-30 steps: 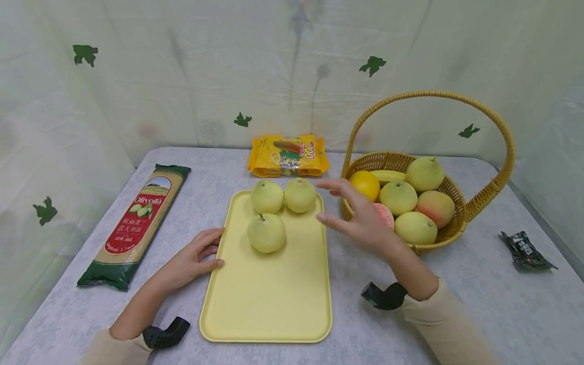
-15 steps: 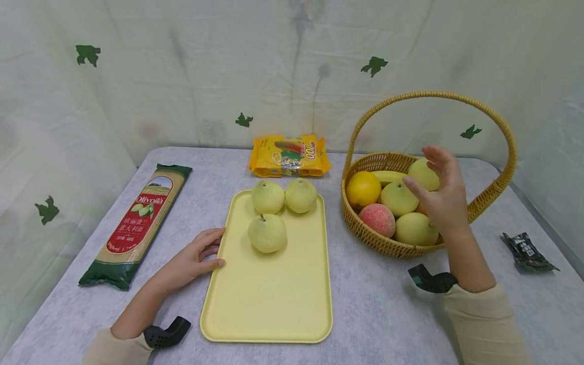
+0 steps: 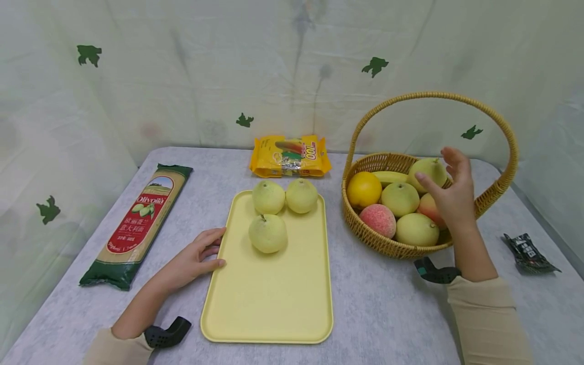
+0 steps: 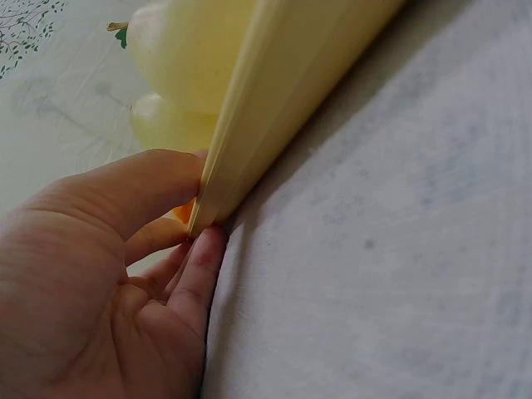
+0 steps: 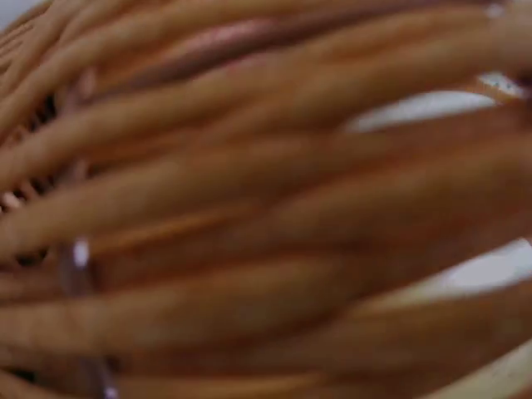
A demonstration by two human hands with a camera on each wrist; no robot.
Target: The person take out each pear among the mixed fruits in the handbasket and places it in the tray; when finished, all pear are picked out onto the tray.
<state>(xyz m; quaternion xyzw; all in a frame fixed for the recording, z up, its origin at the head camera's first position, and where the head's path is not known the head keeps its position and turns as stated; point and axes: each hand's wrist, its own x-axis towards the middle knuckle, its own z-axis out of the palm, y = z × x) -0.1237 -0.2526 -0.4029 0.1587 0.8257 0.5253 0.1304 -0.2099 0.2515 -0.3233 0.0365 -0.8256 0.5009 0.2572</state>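
To my far left, a pasta pack (image 3: 137, 223) lies aslant on the table (image 3: 365, 314). Beside it my left forearm slants inward, and my left hand (image 3: 190, 259), back upward, holds the left edge of the tray (image 3: 269, 304), thumb at the rim, other fingers bent lower against it. The tray lies flat, with three pears (image 3: 268, 234) in its far half, two behind one. A yellow pack (image 3: 290, 156) lies just beyond.

Right of the tray sits the basket (image 3: 370, 242), holding an orange (image 3: 364, 190), a banana (image 3: 390, 177), a peach (image 3: 378, 220) and more fruit. My right forearm reaches forward by its right side; my right hand (image 3: 453, 191) is spread wide, thumb pointing left, fingers raised and curved, grasping nothing. It is nearest the back pear (image 3: 428, 171) in the basket; whether they touch, I cannot tell. A dark wrapper (image 3: 529, 254) lies farthest right.
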